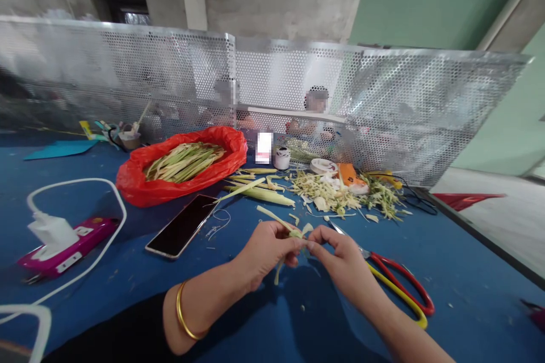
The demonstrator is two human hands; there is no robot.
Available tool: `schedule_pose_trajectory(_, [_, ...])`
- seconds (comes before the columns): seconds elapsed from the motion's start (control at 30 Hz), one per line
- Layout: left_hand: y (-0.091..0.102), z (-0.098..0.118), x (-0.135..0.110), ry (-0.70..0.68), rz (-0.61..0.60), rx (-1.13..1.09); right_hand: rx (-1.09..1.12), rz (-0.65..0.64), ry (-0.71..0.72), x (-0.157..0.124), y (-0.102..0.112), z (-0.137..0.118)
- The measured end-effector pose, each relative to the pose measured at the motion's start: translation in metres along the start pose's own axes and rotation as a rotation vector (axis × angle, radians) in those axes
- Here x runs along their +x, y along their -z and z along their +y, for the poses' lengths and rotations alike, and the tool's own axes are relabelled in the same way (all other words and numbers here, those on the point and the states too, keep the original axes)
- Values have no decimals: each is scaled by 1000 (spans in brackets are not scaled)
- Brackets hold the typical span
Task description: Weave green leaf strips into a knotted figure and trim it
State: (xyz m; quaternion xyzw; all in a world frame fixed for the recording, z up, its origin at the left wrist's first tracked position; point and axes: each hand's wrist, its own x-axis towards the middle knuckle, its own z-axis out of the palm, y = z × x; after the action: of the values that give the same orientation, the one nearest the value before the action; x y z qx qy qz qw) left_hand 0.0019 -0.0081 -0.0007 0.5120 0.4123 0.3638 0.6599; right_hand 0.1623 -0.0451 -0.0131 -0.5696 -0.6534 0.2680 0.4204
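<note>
My left hand is closed around a pale green strip of plant leaf, perhaps corn husk, with one end jutting up to the left and another hanging below the fingers. Beside it, my right hand pinches the same leaf strip, where small folded bits show between the two hands. Scissors with red and yellow handles lie under and to the right of my right hand. Beyond my hands, several leaf strips rest on the blue table. My fingers hide part of the held piece.
A red plastic bag holds long leaf strips. A phone and thin thread lie left of my hands. Leaf scraps and a tape roll are behind. A purple power strip with white cable sits left. Perforated metal panels stand behind.
</note>
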Motion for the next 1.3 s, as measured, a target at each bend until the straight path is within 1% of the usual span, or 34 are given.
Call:
schedule_pose_trajectory(0.1, [2,-1,2,24,-17,8,2,-33,-36,1,8,-4])
schedule_pose_trajectory(0.23, [4,4,0,56,-22,-28,45,-48,-67,3,14,-8])
schedule_pose_trajectory(0.37, [4,10,-3,99,-73,23,54,-37,-23,3,11,-7])
schedule_pose_trajectory(0.43, [3,10,-4,107,-77,48,40,-46,-11,2,7,-6])
schedule_pose_trajectory(0.63, [5,2,-1,88,-104,3,4,-58,-5,0,0,-2])
schedule_pose_trajectory(0.77, [5,-1,1,95,-92,4,-2,-74,-16,0,4,-3])
schedule_pose_trajectory(0.93, [8,3,2,134,-132,8,20,-124,-62,0,13,-7])
schedule_pose_trajectory(1.03, [12,5,4,162,-161,5,2,-115,-58,0,14,-8])
schedule_pose_trajectory(1.17, [16,7,6,199,-231,-48,9,-57,-42,0,10,-8])
schedule_pose_trajectory(1.23, [16,6,6,194,-245,-54,14,-41,-40,0,9,-9])
schedule_pose_trajectory(1.3, [14,3,6,158,-234,-20,13,-47,-38,0,8,-8])
